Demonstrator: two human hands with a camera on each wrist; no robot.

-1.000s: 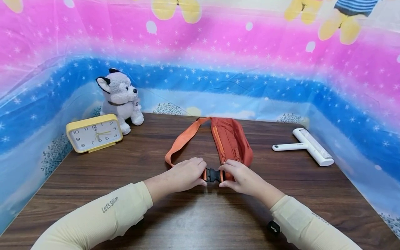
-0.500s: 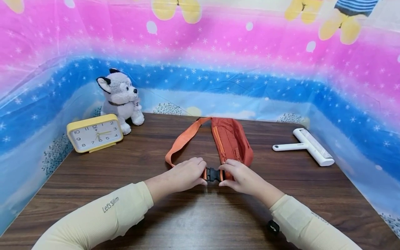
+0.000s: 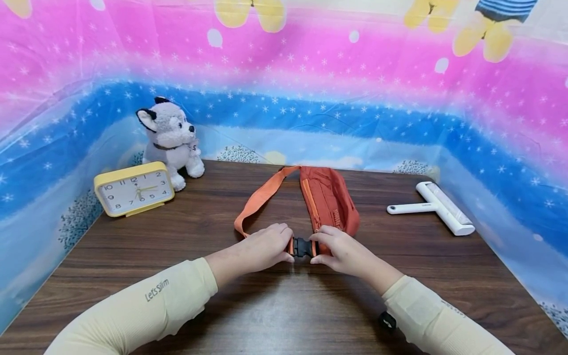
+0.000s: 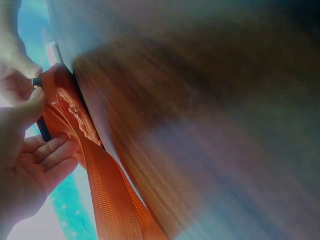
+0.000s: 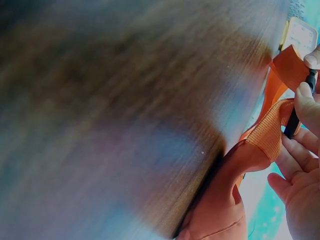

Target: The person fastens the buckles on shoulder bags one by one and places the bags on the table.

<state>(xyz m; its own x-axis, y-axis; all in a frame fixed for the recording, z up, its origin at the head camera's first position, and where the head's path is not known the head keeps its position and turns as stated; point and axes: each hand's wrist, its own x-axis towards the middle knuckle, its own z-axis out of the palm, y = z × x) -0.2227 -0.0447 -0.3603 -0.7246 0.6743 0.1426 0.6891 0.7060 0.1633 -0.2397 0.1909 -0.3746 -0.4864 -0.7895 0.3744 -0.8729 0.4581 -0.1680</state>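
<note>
An orange-red waist bag (image 3: pixel 326 197) lies on the dark wooden table, its lighter orange strap (image 3: pixel 262 199) looping out to the left. At its near end, a black side-release buckle (image 3: pixel 302 247) joins the strap ends, the two halves together. My left hand (image 3: pixel 266 246) pinches the buckle's left end between thumb and fingers. On the other side my right hand (image 3: pixel 341 250) pinches the right end. The right wrist view shows the webbing (image 5: pixel 267 132) threaded through the black buckle (image 5: pixel 292 122). In the left wrist view the strap (image 4: pixel 112 190) hangs below the left fingers.
A yellow alarm clock (image 3: pixel 135 190) stands at the left, with a grey and white plush dog (image 3: pixel 170 140) behind it. A white lint roller (image 3: pixel 437 209) lies at the right. A printed curtain (image 3: pixel 310 113) encloses the back and sides of the table.
</note>
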